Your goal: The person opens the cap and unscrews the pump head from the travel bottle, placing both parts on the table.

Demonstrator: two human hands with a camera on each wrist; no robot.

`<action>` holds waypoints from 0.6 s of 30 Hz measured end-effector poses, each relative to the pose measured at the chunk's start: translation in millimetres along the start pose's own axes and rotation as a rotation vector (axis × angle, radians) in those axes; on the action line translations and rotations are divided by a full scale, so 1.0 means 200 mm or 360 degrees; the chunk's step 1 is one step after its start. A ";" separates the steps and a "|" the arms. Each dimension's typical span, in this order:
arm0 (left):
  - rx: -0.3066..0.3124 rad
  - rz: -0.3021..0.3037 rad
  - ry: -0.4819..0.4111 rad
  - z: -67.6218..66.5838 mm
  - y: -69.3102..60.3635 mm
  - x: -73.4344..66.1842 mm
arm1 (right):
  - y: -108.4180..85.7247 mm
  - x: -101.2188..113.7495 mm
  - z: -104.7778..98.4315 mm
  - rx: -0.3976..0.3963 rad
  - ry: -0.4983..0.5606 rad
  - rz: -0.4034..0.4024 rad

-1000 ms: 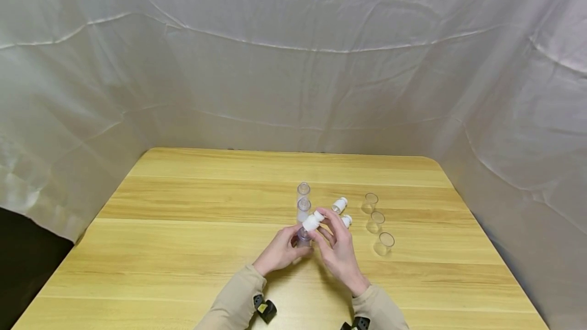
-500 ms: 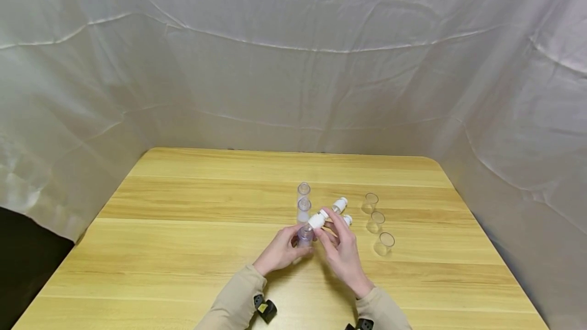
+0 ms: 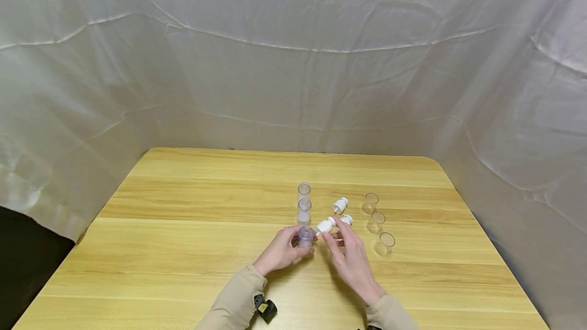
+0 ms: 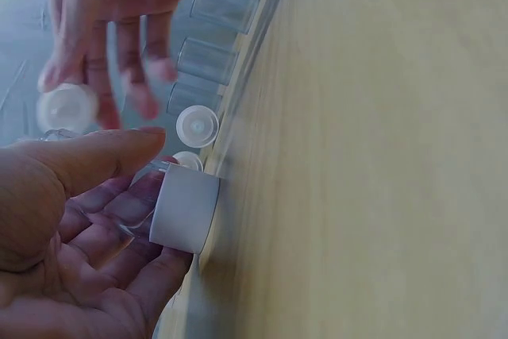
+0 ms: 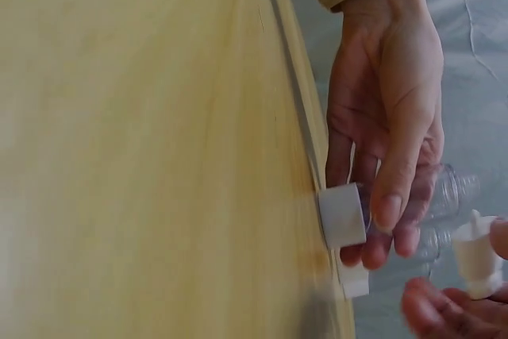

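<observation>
My left hand grips a small clear bottle that stands upright, thumb on one side and fingers on the other. Its white base shows in the left wrist view. Just right of the bottle's neck, my right hand pinches a white pump head between thumb and fingertips. A short stem juts from that pump head in the right wrist view. It is apart from the bottle. Two more white pump heads, a far one and a near one, lie on the table beyond the right hand.
Two similar clear bottles, a middle one and a far one, stand in line behind the gripped one. Three clear cups or caps, near, middle and far, form a row to the right on the wooden table.
My right hand has carried the white pump head from above the bottle's neck to the right and slightly down, clear of it. The left hand and its bottle have barely moved.
</observation>
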State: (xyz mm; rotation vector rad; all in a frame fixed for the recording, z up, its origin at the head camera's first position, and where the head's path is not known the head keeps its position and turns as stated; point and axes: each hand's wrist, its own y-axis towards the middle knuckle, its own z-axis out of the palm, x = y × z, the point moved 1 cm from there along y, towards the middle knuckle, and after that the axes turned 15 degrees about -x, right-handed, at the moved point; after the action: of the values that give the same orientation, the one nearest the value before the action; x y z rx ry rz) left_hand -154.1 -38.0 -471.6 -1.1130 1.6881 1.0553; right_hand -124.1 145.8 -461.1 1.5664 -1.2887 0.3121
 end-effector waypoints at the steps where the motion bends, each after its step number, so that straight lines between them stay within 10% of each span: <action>1: 0.0003 -0.0005 -0.0012 0.00 0.00 0.00 | 0.00 -0.01 -0.01 0.0032 -0.0055 0.0025; 18: 0.0013 -0.0026 -0.0075 0.01 0.00 0.00 | 0.04 -0.10 -0.11 0.0327 -0.0503 0.0278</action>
State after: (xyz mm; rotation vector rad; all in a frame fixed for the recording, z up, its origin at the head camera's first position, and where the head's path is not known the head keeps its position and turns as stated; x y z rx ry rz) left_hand -154.2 -37.1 -472.6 -1.0868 1.6420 1.0556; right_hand -129.1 176.1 -461.8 1.7281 -1.6879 0.3235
